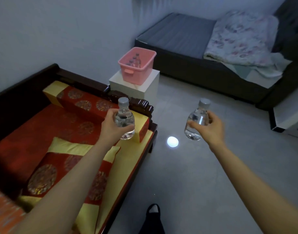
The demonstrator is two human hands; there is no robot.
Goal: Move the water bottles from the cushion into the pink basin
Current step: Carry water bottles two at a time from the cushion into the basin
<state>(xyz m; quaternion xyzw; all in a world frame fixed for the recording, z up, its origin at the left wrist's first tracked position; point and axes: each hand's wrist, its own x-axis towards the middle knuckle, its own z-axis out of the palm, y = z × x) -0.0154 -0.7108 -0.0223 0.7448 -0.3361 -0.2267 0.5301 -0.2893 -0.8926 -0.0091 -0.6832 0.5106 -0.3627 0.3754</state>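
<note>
My left hand (112,126) grips a small clear water bottle (124,118) with a grey cap, held upright above the right end of the red and yellow cushion (48,125). My right hand (210,126) grips a second, similar bottle (196,123) upright over the floor. Further ahead the pink basin (145,70) stands on a white cube stand (150,88), with several bottles (135,60) standing inside it. No bottle is visible lying on the cushion.
A dark wooden bench frame (141,105) borders the cushion, with a loose red pillow (48,173) near me. A dark bed (195,65) with a floral quilt (241,39) lies at the back right. Grey floor (204,174) stretches between; my dark shoe (153,211) shows below.
</note>
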